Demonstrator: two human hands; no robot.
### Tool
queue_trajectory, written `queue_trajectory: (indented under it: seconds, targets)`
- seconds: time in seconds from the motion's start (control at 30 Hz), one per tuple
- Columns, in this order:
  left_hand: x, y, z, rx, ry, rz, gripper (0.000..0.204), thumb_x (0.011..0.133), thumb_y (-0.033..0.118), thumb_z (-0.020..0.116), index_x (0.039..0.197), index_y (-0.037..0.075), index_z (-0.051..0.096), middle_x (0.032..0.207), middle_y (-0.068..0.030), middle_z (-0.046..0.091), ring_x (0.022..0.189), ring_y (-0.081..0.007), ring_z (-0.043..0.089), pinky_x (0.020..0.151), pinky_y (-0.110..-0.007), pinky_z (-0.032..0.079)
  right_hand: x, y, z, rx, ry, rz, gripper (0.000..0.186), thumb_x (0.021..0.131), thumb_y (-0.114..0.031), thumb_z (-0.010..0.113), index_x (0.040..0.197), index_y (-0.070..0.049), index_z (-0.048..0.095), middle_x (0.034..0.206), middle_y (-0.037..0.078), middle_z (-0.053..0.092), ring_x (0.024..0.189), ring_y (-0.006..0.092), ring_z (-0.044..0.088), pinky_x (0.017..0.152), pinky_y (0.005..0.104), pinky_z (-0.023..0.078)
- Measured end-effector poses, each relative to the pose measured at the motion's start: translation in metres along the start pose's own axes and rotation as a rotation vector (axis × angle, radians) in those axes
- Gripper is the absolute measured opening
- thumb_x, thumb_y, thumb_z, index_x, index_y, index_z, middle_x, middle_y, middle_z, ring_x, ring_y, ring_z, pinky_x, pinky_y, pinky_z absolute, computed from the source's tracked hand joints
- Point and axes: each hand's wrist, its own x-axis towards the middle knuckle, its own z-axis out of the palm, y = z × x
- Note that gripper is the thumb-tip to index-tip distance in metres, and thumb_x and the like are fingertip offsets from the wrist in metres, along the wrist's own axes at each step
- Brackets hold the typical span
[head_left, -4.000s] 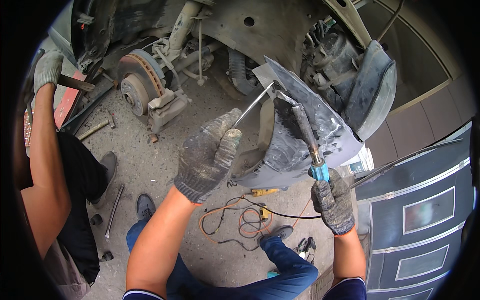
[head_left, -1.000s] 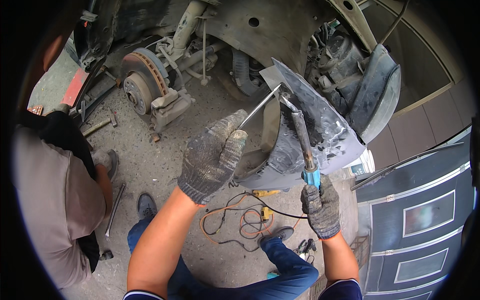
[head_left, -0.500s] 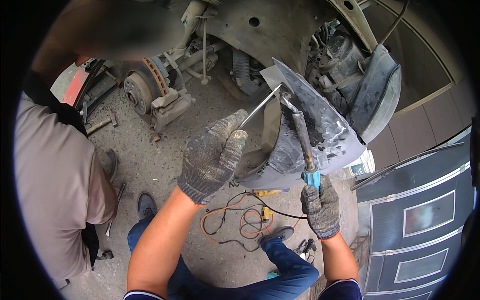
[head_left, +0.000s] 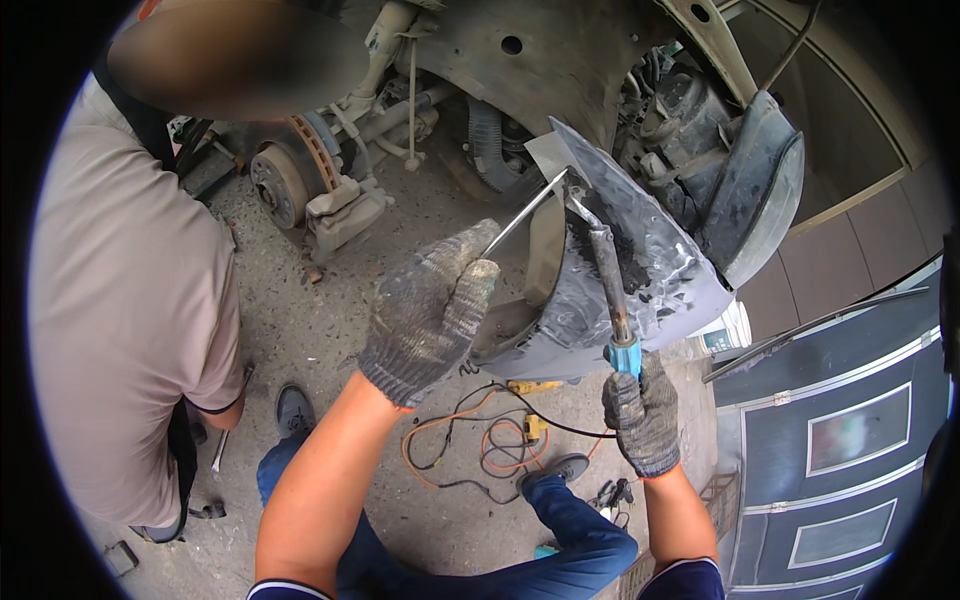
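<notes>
My left hand [head_left: 432,310], in a grey knitted glove, is closed around a slim metal rod [head_left: 525,212]; its grip end is hidden in the glove. The rod's tip touches or nearly touches the upper edge of a scuffed grey bumper cover [head_left: 690,290]. My gloved right hand [head_left: 643,415] grips the blue handle of a hot-air welding gun [head_left: 612,285]. The gun's metal barrel slants up across the bumper cover, and its narrow bent nozzle lies close to the rod's tip. Dark smears and pale worn patches mark the cover around the nozzle.
A co-worker [head_left: 140,290] bends over at the left, near an exposed brake disc [head_left: 280,185]. Orange and black cables [head_left: 480,450] loop over the floor between my feet. A white bucket [head_left: 728,328] stands behind the cover, and a dark panelled door [head_left: 850,430] is at right.
The co-worker has shifted, the torso leaning farther right and the arm lower. My hands, the rod and the welding gun have hardly moved.
</notes>
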Motion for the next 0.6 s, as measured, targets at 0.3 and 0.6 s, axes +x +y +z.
queue_trajectory:
  seconds: [0.3, 0.6]
  targets:
    - [-0.001, 0.002, 0.001, -0.058, -0.027, -0.066, 0.035, 0.098, 0.019, 0.061, 0.129, 0.001, 0.062, 0.095, -0.0080, 0.069, 0.080, -0.0148, 0.063, 0.075, -0.031, 0.052, 0.003, -0.001, 0.001, 0.188, -0.043, 0.016, 0.035, 0.100, -0.035, 0.059, 0.115, -0.004, 0.054, 0.068, -0.002, 0.052, 0.053, 0.0057, 0.046, 0.047, 0.0216, 0.036]
    - [-0.003, 0.001, 0.003, -0.071, -0.037, -0.110, 0.037, 0.100, 0.022, 0.059, 0.130, 0.001, 0.061, 0.092, -0.0064, 0.067, 0.078, -0.0131, 0.061, 0.075, -0.030, 0.051, 0.007, -0.013, -0.006, 0.169, -0.076, 0.091, 0.026, 0.099, -0.030, 0.059, 0.104, -0.004, 0.059, 0.071, 0.002, 0.058, 0.063, 0.0118, 0.054, 0.058, 0.0294, 0.045]
